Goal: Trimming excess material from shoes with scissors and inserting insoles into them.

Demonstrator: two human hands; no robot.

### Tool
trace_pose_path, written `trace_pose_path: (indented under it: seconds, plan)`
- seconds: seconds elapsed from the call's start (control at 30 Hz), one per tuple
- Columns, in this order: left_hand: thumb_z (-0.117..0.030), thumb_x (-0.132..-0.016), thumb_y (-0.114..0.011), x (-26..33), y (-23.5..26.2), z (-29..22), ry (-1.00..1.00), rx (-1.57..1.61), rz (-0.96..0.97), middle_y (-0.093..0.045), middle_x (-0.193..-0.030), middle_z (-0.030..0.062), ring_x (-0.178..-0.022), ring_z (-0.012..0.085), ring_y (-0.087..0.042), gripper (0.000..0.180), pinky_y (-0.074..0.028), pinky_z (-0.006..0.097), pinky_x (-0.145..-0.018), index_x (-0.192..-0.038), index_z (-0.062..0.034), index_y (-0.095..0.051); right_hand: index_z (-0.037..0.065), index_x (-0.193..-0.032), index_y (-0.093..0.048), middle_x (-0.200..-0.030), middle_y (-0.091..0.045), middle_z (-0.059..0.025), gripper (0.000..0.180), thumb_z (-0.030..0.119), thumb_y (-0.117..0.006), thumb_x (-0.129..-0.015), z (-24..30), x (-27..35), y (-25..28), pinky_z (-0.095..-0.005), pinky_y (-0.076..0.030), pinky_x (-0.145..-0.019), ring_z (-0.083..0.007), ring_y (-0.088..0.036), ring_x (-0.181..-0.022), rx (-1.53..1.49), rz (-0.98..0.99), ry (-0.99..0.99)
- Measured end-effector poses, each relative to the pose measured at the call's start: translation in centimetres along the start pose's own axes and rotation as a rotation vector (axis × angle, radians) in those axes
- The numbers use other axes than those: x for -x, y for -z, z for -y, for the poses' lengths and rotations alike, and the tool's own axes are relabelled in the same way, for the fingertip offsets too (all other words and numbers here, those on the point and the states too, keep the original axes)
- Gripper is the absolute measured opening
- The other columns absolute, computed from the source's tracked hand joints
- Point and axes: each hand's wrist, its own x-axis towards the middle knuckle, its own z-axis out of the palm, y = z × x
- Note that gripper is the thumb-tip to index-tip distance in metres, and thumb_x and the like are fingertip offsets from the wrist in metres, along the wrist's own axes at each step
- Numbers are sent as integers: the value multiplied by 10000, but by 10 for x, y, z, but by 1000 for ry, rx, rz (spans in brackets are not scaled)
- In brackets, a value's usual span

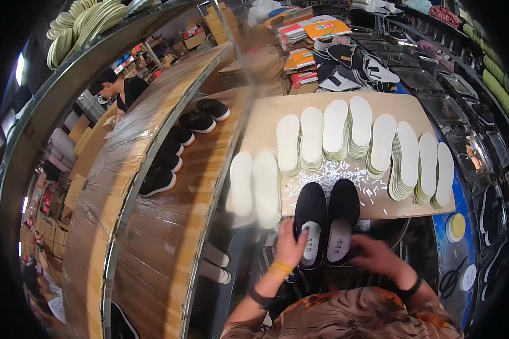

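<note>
The black shoes [343,206] lie between the left fingers [287,229] and right fingers [362,243].

Matt cloth shoes [344,202], smooth matt insoles [335,127], glossy plastic film [134,125] over shelf [195,72].

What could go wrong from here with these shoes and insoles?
Loose white scraps lie close to the black shoes; some could get inside. The shoes reach past the near edge of the board, so they might tip if released. The rightmost insole stack stands near that edge; a bump could knock it off.
</note>
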Motion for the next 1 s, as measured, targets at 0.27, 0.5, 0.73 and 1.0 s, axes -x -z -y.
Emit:
trace_pose_path:
  seconds: [0.27,0.5,0.73,1.0]
  plan:
    - [-472,-793,-567,-25,8,-75,55,-216,548,-599,-720,240,-661,385,-607,565,-501,431,-583,-974,54,-464,6,-960,-561,-827,-625,-214,361,317,-583,-776,-196,235,87,-449,-483,-699,-384,-604,-806,820,-650,-1352]
    - [-406,-786,-590,-27,-48,-60,8,-353,494,-591,-860,217,-746,328,-628,488,-517,387,-599,-955,41,-490,-39,-1070,-488,-855,-612,-249,395,294,-463,-859,-242,287,67,-477,-487,-657,-394,-605,-786,905,-546,-1295]
    - [-190,-840,-486,-33,-71,-55,-49,-529,494,-630,-691,159,-628,297,-639,223,-520,375,-555,-856,3,-596,-49,-1143,-438,-900,-594,-275,452,225,-503,-789,-302,343,64,-477,-463,-696,-409,-592,-794,759,-922,-1246]
    - [-230,-844,-488,-20,-18,-54,-52,-238,387,-582,-711,226,-695,401,-569,260,-454,470,-633,-737,-3,-557,54,-1269,-386,-983,-532,-36,509,265,-535,-831,-268,353,73,-316,-421,-705,-168,-512,-835,-898,-1344,-614]
